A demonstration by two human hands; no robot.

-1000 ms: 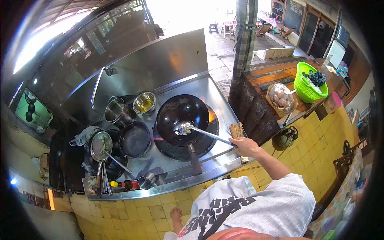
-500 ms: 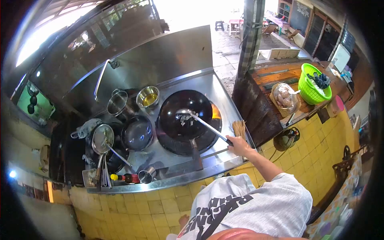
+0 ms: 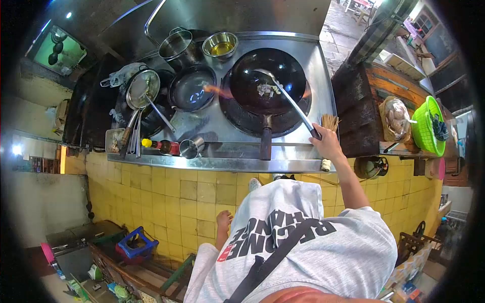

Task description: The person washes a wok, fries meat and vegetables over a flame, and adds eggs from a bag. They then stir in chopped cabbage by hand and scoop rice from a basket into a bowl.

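Observation:
My right hand (image 3: 328,144) grips the black end of a long metal ladle (image 3: 295,107), whose head lies inside a dark wok (image 3: 281,63). Chopped pale pieces (image 3: 267,90) sit in the middle of the wok. The wok rests on a burner, its handle (image 3: 266,141) pointing toward me, with orange flame (image 3: 218,91) showing at its left side. My left hand (image 3: 224,219) hangs low beside my body, fingers loosely apart, holding nothing visible.
Left of the wok are a second pan (image 3: 192,88), a steel pot (image 3: 178,49), a bowl of yellow oil (image 3: 221,46), a strainer (image 3: 143,89), a bottle (image 3: 164,146) and a metal cup (image 3: 190,148). A straw brush (image 3: 330,122) lies right of my hand, and a green basket (image 3: 428,126) stands farther right.
The view has tilted down and turned. The ladle's head has shifted against the chopped pieces, now beyond them. Flame now shows at the wok's left, and my left hand is more visible.

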